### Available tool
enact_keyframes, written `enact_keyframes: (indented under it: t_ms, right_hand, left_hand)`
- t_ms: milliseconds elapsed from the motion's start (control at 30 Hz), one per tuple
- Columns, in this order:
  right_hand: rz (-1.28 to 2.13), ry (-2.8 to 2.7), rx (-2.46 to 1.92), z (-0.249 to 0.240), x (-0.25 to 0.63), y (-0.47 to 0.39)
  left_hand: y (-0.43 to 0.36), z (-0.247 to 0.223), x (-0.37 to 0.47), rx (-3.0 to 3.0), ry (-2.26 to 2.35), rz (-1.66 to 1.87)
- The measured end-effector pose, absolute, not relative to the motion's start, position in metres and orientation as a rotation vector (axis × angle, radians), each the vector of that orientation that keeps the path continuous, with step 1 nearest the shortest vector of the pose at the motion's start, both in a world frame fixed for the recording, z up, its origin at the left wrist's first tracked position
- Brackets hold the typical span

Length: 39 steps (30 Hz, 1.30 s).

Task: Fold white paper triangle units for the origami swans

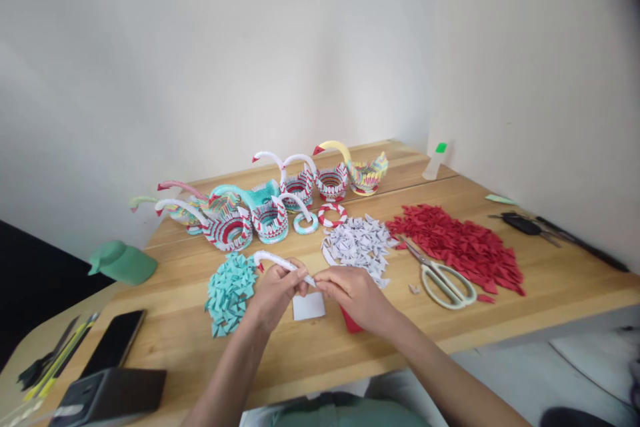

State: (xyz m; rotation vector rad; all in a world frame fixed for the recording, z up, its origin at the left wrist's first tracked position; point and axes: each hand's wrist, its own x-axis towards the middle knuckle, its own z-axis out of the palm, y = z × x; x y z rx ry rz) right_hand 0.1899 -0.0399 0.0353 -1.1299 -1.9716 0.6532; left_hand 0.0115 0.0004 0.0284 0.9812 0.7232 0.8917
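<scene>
A white curved paper neck (275,258) with a red tip at its left end is held over the table's front middle. My left hand (284,283) has its fingers closed round the neck's right part. At its right end, the fingertips of my right hand (345,287) are pinched together on the neck's tip. Below the hands lie a white paper square (309,306) and a red piece (351,321), partly hidden by my right hand. Piles of teal pieces (231,293), white pieces (357,244) and red pieces (455,247) lie around.
Several paper swans, one yellow (367,173), stand at the back beside two rings (333,215). White-handled scissors (447,285) lie on the right, keys (523,223) farther right. At left are a green bottle (123,262), a phone (114,342) and a black box (113,393).
</scene>
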Motion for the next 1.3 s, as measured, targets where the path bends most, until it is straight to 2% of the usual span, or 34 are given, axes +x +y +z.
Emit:
enact_keyframes:
  t_ms: [933,1300]
  right_hand:
    - [0.771,-1.873,-1.154,0.031,0.199,-0.04]
    - [0.563,-1.991,-1.184,0.031,0.198,-0.041]
  left_hand:
    - [0.001,0.029,0.024,0.975,0.762,0.832]
    - [0.003,0.024,0.024,1.21,0.903,0.838]
